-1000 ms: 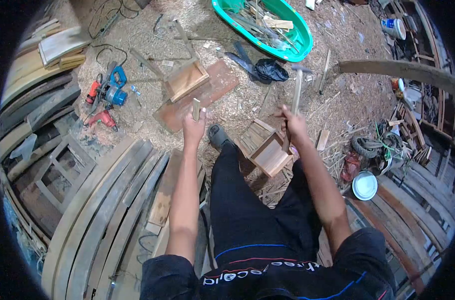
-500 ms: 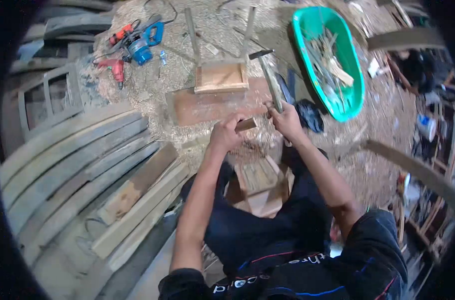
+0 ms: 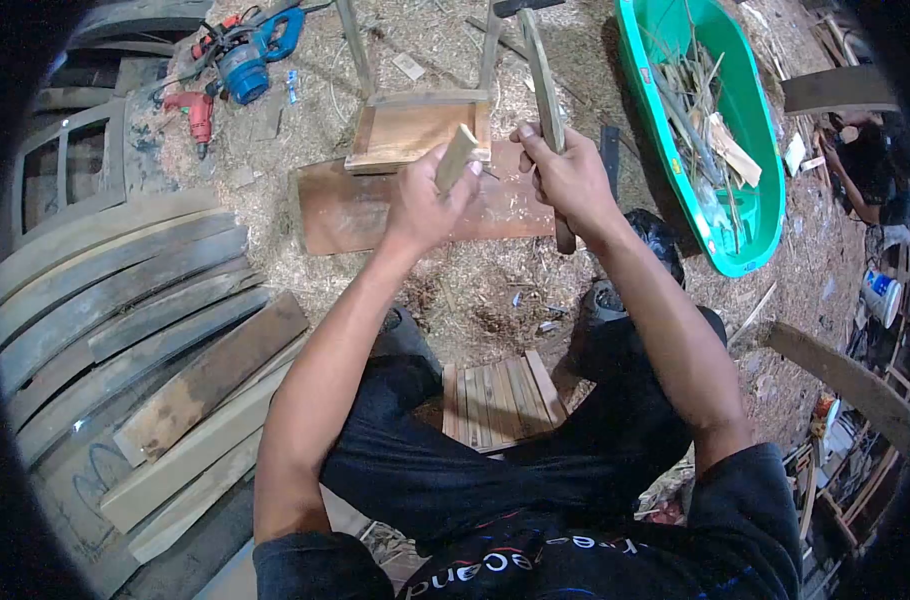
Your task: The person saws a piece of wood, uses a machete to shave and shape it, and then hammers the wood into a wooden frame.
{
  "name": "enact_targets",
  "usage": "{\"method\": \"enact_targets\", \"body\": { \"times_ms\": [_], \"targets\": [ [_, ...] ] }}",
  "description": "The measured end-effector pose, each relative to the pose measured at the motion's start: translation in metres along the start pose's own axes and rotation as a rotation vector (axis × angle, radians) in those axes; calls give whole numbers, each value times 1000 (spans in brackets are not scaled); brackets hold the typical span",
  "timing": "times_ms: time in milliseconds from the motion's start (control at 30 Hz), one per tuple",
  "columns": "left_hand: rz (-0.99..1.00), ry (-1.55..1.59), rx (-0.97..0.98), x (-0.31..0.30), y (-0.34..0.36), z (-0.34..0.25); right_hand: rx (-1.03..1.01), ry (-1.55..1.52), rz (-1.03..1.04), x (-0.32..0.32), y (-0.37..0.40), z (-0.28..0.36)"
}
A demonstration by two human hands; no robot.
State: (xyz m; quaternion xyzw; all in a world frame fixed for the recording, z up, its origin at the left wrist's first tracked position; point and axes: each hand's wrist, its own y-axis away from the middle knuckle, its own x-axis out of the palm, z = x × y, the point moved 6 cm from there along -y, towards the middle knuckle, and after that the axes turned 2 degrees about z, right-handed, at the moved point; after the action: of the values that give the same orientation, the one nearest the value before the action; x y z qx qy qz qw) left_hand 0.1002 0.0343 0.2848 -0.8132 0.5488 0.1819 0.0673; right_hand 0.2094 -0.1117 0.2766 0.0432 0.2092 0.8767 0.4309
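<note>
My left hand is closed around a short wooden piece, whose pale end points up and away from me. It is raised in front of the near edge of a wooden frame with a recessed panel and two long legs. In my right hand is a hammer, gripped by its wooden handle with the dark head at the far end. Under the frame lies a flat reddish-brown board. Between my knees is a slatted wooden piece.
A green tub with wood scraps stands at right. At upper left lie a blue power tool and a red drill. Long timber pieces are stacked on the left. Beyond the tub, another person is partly visible. Wood shavings cover the floor.
Both hands have moved up and away from my body. The wooden piece in my left hand has turned from lying sideways to pointing upward. The hammer remains in my right hand; the view has shifted.
</note>
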Motion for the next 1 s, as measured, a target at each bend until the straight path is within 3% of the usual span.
{"method": "enact_targets", "body": {
  "times_ms": [200, 333, 433, 467, 533, 633, 667, 800, 900, 1000],
  "targets": [
    [-77, 43, 5, -1, 4, 16, 131, -280, 35, 3, 2, -3],
    [-90, 132, -106, 6, 6, 23, 49, -135, -38, -9, 3, -13],
    [-143, 253, -172, 18, -3, 37, -154, 81, -112, -14, -2, -22],
    [-149, 240, -254, 22, -7, 48, -73, 113, -101, -11, 4, -22],
    [-253, 265, -398, 27, -7, 47, -87, 84, -79, -4, 8, -28],
    [-237, 537, -419, 46, -9, 59, -95, -97, -28, 6, 12, -38],
    [-230, 563, -415, 54, -12, 65, -178, -61, -94, 6, 11, -39],
    [-135, 305, -288, 71, -16, 59, -93, -166, -201, -6, 13, -45],
    [-220, -88, -16, 85, -25, 48, -181, 44, -362, -38, 1, -65],
    [-132, -295, -29, 104, -35, 67, -221, 254, -453, -60, 6, -76]
  ]
}}
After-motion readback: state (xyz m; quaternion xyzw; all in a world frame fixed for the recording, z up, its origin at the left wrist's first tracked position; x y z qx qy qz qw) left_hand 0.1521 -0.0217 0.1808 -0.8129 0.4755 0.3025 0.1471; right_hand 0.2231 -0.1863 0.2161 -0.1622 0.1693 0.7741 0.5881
